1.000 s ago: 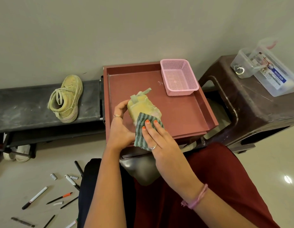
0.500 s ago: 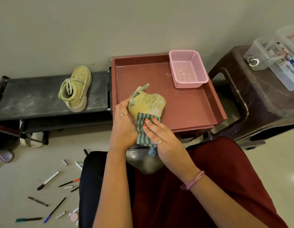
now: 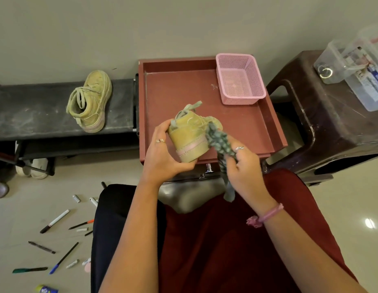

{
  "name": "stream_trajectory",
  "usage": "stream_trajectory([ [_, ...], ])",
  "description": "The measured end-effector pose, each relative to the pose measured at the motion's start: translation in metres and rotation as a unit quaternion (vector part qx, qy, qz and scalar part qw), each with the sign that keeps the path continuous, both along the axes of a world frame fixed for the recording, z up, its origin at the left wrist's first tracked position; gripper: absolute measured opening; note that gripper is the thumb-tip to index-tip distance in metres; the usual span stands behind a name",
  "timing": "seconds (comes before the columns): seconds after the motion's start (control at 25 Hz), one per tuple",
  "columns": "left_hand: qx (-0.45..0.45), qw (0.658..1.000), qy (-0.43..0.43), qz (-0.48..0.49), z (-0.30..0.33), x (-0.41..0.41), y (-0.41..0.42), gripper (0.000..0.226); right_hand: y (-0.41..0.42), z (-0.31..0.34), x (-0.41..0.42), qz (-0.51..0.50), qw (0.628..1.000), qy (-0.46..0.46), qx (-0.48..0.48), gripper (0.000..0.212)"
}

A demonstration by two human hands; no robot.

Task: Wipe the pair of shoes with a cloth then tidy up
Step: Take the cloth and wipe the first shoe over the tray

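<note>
The left grip (image 3: 162,153) curls round the heel of a yellow shoe (image 3: 189,140), thumb under the sole, holding it tilted above the near edge of the red tray (image 3: 247,132). The right grip (image 3: 245,166) pinches a green striped cloth (image 3: 218,140), whose bunched upper end touches the shoe's side while its tail hangs down toward the lap. From the left: the other shoe (image 3: 89,102) lies on its side on a dark low shelf (image 3: 36,111) by the wall, well apart from the tray, and pens (image 3: 55,220) are strewn on the floor below it. A pink basket (image 3: 238,78) sits in the tray's far right corner. Farthest right, a brown stool (image 3: 331,127) carries clear plastic boxes (image 3: 357,70).
</note>
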State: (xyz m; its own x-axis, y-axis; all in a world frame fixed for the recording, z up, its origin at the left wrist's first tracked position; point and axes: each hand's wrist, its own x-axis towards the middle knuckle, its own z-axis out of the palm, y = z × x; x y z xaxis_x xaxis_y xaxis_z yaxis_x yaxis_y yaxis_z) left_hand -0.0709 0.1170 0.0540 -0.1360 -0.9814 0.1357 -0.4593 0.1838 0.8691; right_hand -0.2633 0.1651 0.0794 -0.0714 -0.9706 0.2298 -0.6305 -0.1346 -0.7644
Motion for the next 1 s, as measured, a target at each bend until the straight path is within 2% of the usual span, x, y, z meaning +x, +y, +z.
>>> stream_trajectory([
  [0.12,0.007,1.000,0.007,0.011,-0.004,0.001,-0.003,0.077,0.013,-0.011,0.036,0.123,0.976,0.168,-0.067,0.052],
  [0.2,0.019,0.999,0.007,0.033,-0.008,0.000,-0.005,0.064,0.020,-0.022,0.048,0.153,0.940,0.288,-0.102,0.050],
  [0.24,0.017,0.999,0.009,0.040,-0.009,-0.001,-0.005,0.065,0.020,-0.026,0.047,0.154,0.931,0.311,-0.111,0.048],
  [0.48,0.010,0.999,0.034,0.026,-0.010,-0.002,-0.002,0.076,0.011,-0.035,0.039,0.138,0.949,0.250,-0.134,0.040],
  [0.6,0.005,1.000,0.025,0.010,-0.007,0.000,0.000,0.092,0.004,-0.032,0.032,0.137,0.961,0.205,-0.125,0.049],
  [0.72,0.011,1.000,0.020,0.008,-0.007,0.002,0.000,0.099,-0.009,-0.029,0.026,0.120,0.980,0.146,-0.056,0.053],
  [0.84,0.011,1.000,0.001,0.011,-0.009,0.000,0.003,0.098,-0.019,-0.026,0.020,0.013,0.998,0.060,0.034,0.065],
  [0.92,0.014,1.000,0.006,0.018,-0.010,0.001,0.002,0.098,-0.013,-0.021,0.029,0.018,0.997,0.073,0.027,0.067],
  [1.0,0.018,0.999,0.024,0.026,-0.010,0.004,-0.001,0.093,0.002,-0.019,0.048,0.083,0.986,0.147,-0.012,0.061],
])
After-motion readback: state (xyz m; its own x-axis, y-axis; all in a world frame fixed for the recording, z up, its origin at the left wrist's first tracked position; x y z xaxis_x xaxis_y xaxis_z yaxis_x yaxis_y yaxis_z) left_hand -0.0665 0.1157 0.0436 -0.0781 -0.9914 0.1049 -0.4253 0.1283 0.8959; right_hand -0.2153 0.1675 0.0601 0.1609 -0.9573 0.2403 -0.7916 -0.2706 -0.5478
